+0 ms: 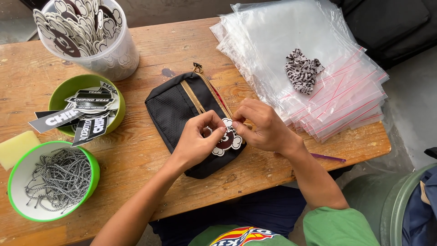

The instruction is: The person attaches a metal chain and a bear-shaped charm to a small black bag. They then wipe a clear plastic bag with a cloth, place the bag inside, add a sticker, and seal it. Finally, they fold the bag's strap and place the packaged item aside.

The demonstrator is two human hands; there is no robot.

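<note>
- We pinch the tag (227,139) between left hand (196,141) and right hand (263,127), both closed on it.
- It lies over the pouch (175,111), centre of frame.

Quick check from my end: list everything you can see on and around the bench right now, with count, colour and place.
pouch: one, black with tan zipper, bench centre
cartoon tag: one, white and dark, on pouch, pinched by both hands
zip bags: a stack, clear with red strips, right
patterned cloth: one, black-white, on bags
clear tub: one, full of cartoon tags, top left
sticker bowl: one, green, left
cord bowl: one, green-white, bottom left
sponge: one, yellow, left edge
left hand: on tag
right hand: on tag
</note>
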